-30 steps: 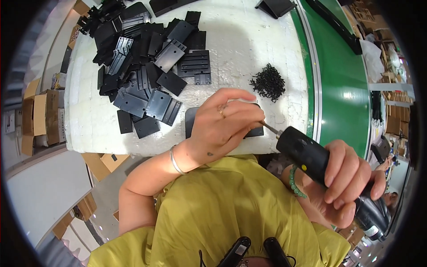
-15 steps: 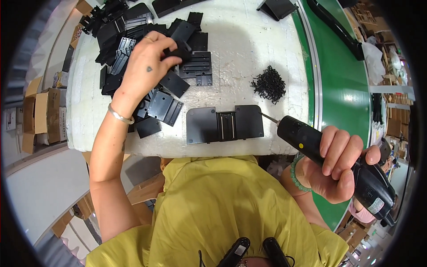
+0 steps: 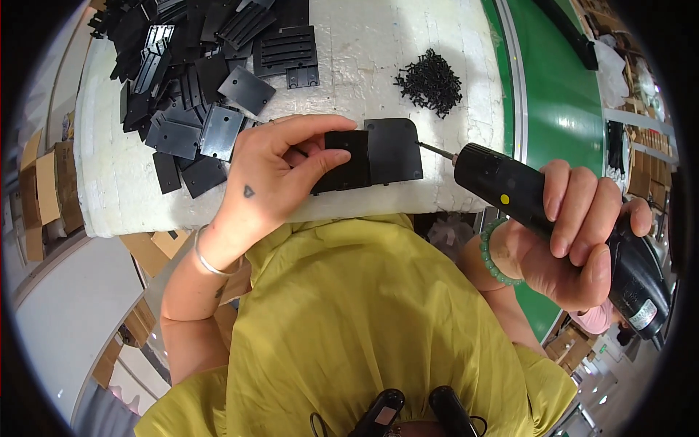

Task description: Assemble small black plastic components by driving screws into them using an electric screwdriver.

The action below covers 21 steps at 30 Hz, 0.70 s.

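Worktop (image 3: pixel 346 80), white and scuffed, beneath the left hand (image 3: pixel 280 164); smooth green surface (image 3: pixel 557 124) ahead of the right hand (image 3: pixel 582 233); cardboard boxes (image 3: pixel 47 197) out past the left. Matte black plate (image 3: pixel 346 169) pinched in the half-curled left hand, over a round-cornered black panel (image 3: pixel 393 149). Cylindrical black screwdriver (image 3: pixel 502 182) gripped in the closed right hand, thin bit (image 3: pixel 437 150) near the panel's edge. Ridged, glossy pieces (image 3: pixel 247 89) piled ahead of the left hand; tiny dark screws (image 3: pixel 429 81) heaped forward, between both.

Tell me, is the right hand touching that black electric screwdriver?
Touching: the head view shows the right hand with its fingers curled around the black electric screwdriver.
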### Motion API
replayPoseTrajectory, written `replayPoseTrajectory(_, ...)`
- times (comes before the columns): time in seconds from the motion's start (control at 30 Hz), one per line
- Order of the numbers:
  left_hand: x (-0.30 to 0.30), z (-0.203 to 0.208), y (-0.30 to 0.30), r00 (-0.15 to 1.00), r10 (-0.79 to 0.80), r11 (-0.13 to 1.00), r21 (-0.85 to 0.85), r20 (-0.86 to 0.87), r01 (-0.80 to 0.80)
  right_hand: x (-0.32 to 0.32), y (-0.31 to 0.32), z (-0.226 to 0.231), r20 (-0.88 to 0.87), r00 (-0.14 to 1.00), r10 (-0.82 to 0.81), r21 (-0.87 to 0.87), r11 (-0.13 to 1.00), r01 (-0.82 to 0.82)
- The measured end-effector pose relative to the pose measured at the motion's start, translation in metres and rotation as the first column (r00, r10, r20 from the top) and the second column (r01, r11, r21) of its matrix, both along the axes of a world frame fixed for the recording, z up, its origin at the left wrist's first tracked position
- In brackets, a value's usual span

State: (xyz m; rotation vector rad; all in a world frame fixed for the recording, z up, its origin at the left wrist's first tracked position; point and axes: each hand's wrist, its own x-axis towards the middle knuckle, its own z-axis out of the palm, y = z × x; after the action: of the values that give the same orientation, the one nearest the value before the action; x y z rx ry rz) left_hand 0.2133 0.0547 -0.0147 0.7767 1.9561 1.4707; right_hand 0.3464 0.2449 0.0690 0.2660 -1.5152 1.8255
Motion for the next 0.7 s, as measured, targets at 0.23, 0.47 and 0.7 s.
replayPoseTrajectory(0.23,0.0095,-0.0049,0.0061,0.995,0.023,0.999,0.027,-0.096,-0.021,0.0057,0.0049,0.0002,0.024,0.999,0.023,0.009,1.000,-0.023)
replayPoseTrajectory(0.47,0.0081,-0.0035,0.0080,0.998,-0.011,1.000,0.004,-0.067,0.011,0.0066,0.0052,0.0000,0.031,0.999,0.021,0.023,0.999,-0.022)
replayPoseTrajectory(0.7,0.0104,-0.0057,0.0063,0.968,-0.023,1.000,0.014,-0.248,0.027,0.0050,0.0060,-0.0020,0.012,0.999,0.030,-0.011,0.999,-0.030)
